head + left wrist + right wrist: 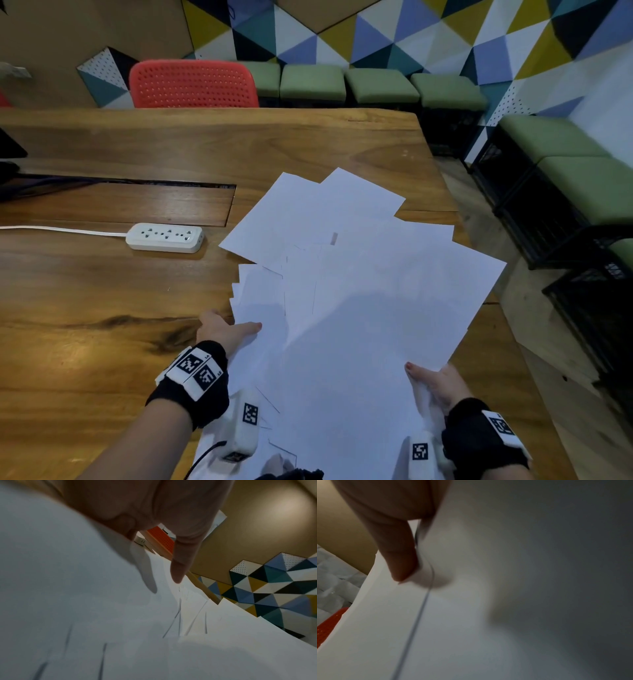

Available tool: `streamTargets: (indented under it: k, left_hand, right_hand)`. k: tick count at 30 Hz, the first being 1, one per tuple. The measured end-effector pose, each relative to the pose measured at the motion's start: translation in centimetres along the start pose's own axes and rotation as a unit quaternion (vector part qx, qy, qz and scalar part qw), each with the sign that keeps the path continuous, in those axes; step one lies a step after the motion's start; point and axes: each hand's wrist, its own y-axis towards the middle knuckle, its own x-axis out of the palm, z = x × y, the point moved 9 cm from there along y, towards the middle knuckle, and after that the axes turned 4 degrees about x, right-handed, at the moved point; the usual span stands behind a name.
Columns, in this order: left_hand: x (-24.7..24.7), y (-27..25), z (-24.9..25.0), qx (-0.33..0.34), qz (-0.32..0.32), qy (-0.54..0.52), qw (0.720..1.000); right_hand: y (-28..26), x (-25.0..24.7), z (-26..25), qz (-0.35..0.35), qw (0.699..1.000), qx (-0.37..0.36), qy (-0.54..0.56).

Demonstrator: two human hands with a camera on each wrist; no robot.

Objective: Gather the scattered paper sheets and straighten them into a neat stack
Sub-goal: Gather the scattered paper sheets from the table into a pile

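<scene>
Several white paper sheets (359, 308) lie fanned and overlapping on the right part of the wooden table (102, 308), their near ends lifted toward me. My left hand (239, 330) pinches the fan's left near edge, thumb on top and fingers underneath. In the left wrist view the thumb (180, 566) lies on the sheets (85, 615), and finger shadows show through the paper. My right hand (424, 377) grips the right near edge, thumb on top. Its thumb (399, 561) presses a dent into the sheets (471, 628) in the right wrist view.
A white power strip (165, 237) with its cord lies left of the papers. A recessed cable slot (120, 202) runs behind it. A red chair (193, 84) stands at the far side, with green stools (380, 85) along the wall. The table's right edge (479, 308) passes under the fan.
</scene>
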Motion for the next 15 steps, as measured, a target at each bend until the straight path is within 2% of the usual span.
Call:
streamTargets:
  k: [4,7,10,12,15]
  left_hand:
    - [1.6,-0.2,-0.5,0.009,-0.071,-0.085,0.994]
    - [2.5,-0.5,-0.7,0.031,-0.106,-0.05,0.993]
    - [1.9,-0.7,-0.2,0.074,-0.091,-0.011,0.993]
    - [0.5,-1.0,1.1,0.117,-0.05,0.038,0.991]
    - [-1.9,-2.0,4.0,0.193,0.009,0.196,0.961]
  right_hand:
    - [0.7,0.1,0.1,0.0,1.0,-0.004,-0.009]
    - [1.9,-0.1,0.6,0.004,1.0,-0.006,-0.01]
    - [1.8,0.0,0.1,0.01,1.0,-0.011,-0.014]
    - [2.0,-0.2,0.0,0.018,1.0,-0.01,-0.019]
    - [2.3,-0.4,0.3,0.029,0.999,-0.008,-0.023]
